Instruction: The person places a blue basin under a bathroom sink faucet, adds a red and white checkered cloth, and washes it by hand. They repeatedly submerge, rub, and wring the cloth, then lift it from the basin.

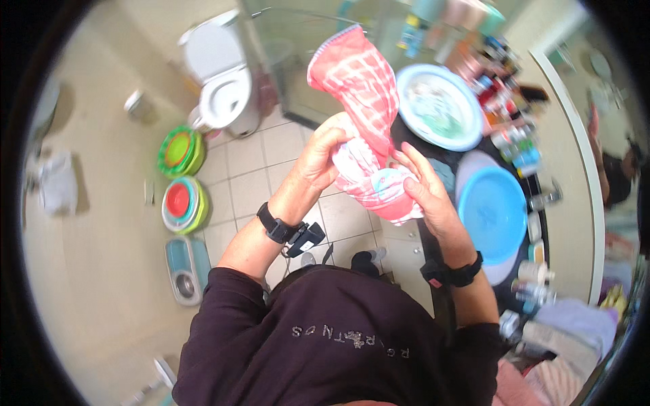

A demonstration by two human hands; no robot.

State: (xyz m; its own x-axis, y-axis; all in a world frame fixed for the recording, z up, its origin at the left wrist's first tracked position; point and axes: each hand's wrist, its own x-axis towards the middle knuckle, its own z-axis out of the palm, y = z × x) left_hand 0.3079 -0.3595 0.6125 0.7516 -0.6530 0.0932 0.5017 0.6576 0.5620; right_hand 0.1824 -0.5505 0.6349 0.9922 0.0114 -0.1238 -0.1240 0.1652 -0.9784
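A pink and white checked cloth (pixel 363 86), perhaps a small towel, is held up in front of me. Its upper part billows out beyond my hands, and its lower part is bunched, showing a paler side with a light blue patch. My left hand (pixel 325 149) grips the bunched middle from the left. At the lower right end, my right hand (pixel 426 190) pinches the fabric with its thumb, the other fingers spread behind it. Just past the cloth on the right, a pale blue-rimmed basin (pixel 475 137) holds water and something greenish.
A blue basin (pixel 492 213) rests over the sink by the faucet (pixel 546 198). Bottles (pixel 525 152) crowd the dark counter along the mirror. Folded towels (pixel 574 325) lie lower right. A toilet (pixel 226 96), stacked colored basins (pixel 180 152) and a blue-grey container (pixel 185 264) stand left on the tiled floor.
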